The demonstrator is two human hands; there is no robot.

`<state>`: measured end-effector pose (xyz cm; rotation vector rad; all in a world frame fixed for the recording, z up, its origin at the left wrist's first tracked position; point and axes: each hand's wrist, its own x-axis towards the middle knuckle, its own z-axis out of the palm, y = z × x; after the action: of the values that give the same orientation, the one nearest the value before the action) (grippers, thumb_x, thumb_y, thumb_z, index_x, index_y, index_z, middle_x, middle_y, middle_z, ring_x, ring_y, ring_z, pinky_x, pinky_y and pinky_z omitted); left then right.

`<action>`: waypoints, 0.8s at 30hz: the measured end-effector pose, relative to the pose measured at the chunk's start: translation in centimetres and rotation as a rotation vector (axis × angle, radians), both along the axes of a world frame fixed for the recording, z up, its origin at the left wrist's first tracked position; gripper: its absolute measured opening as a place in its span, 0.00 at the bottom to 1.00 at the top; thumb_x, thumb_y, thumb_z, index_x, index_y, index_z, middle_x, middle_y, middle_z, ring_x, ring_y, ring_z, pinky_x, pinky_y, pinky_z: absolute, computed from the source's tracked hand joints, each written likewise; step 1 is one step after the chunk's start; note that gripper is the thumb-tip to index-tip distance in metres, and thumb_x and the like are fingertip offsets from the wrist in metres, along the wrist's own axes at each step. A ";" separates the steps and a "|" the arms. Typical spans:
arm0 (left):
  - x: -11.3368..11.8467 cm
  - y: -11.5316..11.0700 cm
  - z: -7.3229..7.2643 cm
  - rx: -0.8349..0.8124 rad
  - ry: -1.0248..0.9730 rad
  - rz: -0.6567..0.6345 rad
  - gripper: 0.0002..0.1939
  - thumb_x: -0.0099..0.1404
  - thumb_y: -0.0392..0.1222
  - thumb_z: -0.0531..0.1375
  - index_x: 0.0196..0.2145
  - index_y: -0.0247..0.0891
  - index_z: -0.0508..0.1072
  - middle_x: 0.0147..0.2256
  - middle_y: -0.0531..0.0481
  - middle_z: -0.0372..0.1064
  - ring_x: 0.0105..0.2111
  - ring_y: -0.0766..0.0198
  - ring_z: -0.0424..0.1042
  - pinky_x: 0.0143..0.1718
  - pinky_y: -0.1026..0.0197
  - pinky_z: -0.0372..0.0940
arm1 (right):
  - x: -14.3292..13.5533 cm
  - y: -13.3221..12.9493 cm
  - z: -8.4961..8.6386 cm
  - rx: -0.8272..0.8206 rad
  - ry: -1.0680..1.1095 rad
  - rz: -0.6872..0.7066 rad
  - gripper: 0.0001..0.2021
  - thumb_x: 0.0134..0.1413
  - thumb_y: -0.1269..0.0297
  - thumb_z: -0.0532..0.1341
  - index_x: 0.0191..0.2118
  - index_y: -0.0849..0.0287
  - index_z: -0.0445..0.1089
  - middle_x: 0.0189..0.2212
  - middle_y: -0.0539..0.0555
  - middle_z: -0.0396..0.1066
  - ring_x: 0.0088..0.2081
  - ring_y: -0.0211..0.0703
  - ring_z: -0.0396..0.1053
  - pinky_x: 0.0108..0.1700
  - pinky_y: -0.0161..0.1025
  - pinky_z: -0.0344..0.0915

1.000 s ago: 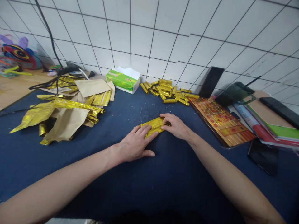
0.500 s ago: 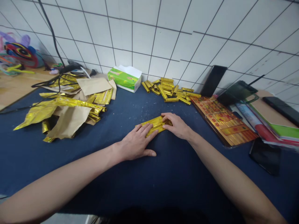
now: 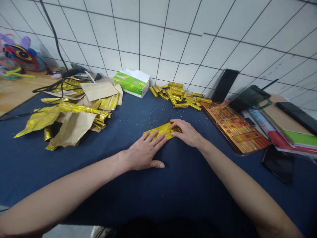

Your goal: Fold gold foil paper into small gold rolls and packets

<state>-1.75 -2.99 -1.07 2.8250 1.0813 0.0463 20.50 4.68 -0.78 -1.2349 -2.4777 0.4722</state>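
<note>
A strip of gold foil paper point(image 3: 160, 128) lies on the dark blue tabletop, slanting up to the right. My left hand point(image 3: 146, 150) rests flat across its near side, fingers spread and thumb out on the cloth. At the strip's right end, my right hand point(image 3: 184, 132) curls with thumb and fingers gripping the paper's edge. The grip itself is partly hidden by the fingers. Behind, near the wall, lies a pile of short gold paper rolls point(image 3: 177, 94).
On the left is a heap of crumpled gold and brown paper point(image 3: 74, 122) with a black cable point(image 3: 55, 36) over it. A green tissue pack point(image 3: 131, 82) stands by the tiled wall. Rightward are a red-gold packet point(image 3: 237, 129), a dark cup point(image 3: 250, 97) and a phone point(image 3: 278, 165).
The fingers of my left hand have spread a little more over the foil paper. My right hand stays at the right end, and the view has shifted slightly.
</note>
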 end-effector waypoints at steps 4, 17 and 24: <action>0.1 0.0 0.0 -0.009 0.009 0.002 0.44 0.57 0.69 0.38 0.62 0.34 0.44 0.62 0.42 0.41 0.61 0.45 0.38 0.57 0.45 0.39 | -0.7 -1.4 0.4 0.009 -0.045 -0.073 0.16 0.55 0.62 0.52 0.48 0.61 0.64 0.56 0.61 0.59 0.57 0.49 0.56 0.57 0.53 0.52; 0.2 0.0 0.0 -0.011 0.014 0.021 0.46 0.57 0.69 0.39 0.62 0.32 0.41 0.62 0.32 0.33 0.62 0.47 0.36 0.58 0.46 0.38 | -3.4 -5.6 -0.6 -0.004 -0.256 0.082 0.43 0.53 0.39 0.41 0.61 0.74 0.43 0.63 0.67 0.38 0.64 0.51 0.33 0.62 0.51 0.39; 0.2 -0.1 -0.2 -0.005 0.003 0.064 0.46 0.56 0.70 0.40 0.62 0.35 0.41 0.62 0.34 0.34 0.61 0.43 0.36 0.58 0.44 0.38 | -3.1 -5.5 -0.4 -0.007 -0.290 0.108 0.40 0.54 0.40 0.41 0.63 0.66 0.39 0.63 0.62 0.37 0.64 0.52 0.33 0.61 0.56 0.36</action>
<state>-1.56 -3.13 -1.24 2.7870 1.1706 0.0449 17.35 -0.86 -1.17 -1.2544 -2.7977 0.3496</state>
